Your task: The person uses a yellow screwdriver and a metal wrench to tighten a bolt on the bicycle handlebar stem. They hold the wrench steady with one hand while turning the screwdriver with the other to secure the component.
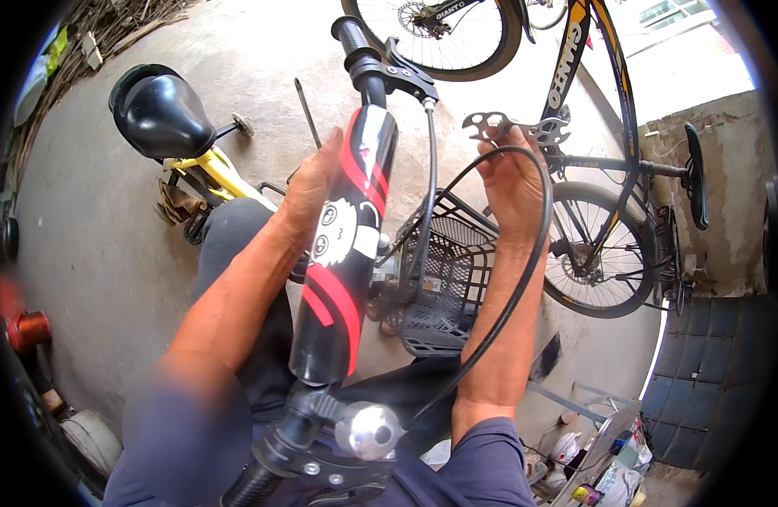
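Note:
A black handlebar pad [342, 262] with red stripes and a white cartoon face runs upright through the middle. Behind its left edge is my left hand [313, 188], fingers curled and largely hidden by the pad. A thin dark metal rod [305, 110] rises just past that hand; whether I grip it cannot be made out. My right hand [514, 182] is closed around a flat silver multi-hole spanner [489, 127], whose two ends stick out either side of the fingers. A black brake cable [524, 296] loops in front of my right wrist. The black basket [444, 262] hangs between my forearms.
The near grip [252, 482] carries a silver bell [369, 431]; the far grip [353, 38] has a brake lever [414, 80]. A black saddle [165, 114] on a yellow frame is at left. Another bicycle [630, 160] stands at right. A cluttered rack [600, 448] is lower right.

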Available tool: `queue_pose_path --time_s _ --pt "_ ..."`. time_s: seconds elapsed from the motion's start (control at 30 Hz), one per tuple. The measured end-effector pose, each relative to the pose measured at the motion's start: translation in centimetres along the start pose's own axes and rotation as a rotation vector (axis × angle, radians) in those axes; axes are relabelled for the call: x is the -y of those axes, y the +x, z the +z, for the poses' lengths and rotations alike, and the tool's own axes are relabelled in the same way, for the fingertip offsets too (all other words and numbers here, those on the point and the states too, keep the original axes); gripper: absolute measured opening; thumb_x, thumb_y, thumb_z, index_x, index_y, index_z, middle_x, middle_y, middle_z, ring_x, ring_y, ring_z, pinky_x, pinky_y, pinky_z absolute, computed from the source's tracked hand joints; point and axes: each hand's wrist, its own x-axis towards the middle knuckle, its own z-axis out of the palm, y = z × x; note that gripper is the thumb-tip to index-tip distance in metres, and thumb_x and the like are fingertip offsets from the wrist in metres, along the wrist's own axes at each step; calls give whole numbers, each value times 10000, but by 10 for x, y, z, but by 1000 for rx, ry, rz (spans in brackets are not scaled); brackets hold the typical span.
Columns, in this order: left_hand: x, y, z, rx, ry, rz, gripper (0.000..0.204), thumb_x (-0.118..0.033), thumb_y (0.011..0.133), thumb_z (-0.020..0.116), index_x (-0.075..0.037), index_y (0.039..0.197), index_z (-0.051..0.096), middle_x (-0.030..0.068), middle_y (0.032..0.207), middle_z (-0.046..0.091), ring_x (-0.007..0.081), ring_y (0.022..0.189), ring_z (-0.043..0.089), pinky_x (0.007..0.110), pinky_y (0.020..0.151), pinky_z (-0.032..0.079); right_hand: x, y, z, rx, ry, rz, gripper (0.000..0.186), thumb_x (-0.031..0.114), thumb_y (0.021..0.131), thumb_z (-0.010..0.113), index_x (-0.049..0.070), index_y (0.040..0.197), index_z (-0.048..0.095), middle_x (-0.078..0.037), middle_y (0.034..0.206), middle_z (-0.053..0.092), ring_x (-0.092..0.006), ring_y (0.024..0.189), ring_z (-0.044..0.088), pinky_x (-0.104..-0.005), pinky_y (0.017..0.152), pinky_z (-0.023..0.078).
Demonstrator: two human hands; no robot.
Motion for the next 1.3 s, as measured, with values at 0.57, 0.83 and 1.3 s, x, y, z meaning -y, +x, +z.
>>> queue_pose_path --time_s 0.57,0.83,1.3 --pt "12 25 -26 97 -10 40 560 -559 1019 475 -32 1070 660 35 864 685 89 704 594 238 617 454 25 -7 42 59 -1587 -55 223 210 854 723 46 1003 746 -144 761 699 -240 696 682 -351 679 513" --pt "2 25 -22 114 43 88 558 -536 1020 500 -6 1052 671 60 873 702 106 754 635 231 667 459 13 4 50 122 -1521 28 192 160 844 724 29 984 739 -122 733 687 -182 675 657 -331 654 501" --pt "-9 24 -16 137 63 90 581 -575 1009 497 -29 967 691 49 760 684 83 638 596 202 519 386 11 15 62 131 -1630 145 245 268 893 722 52 1007 727 -133 809 727 -201 722 683 -343 692 518"
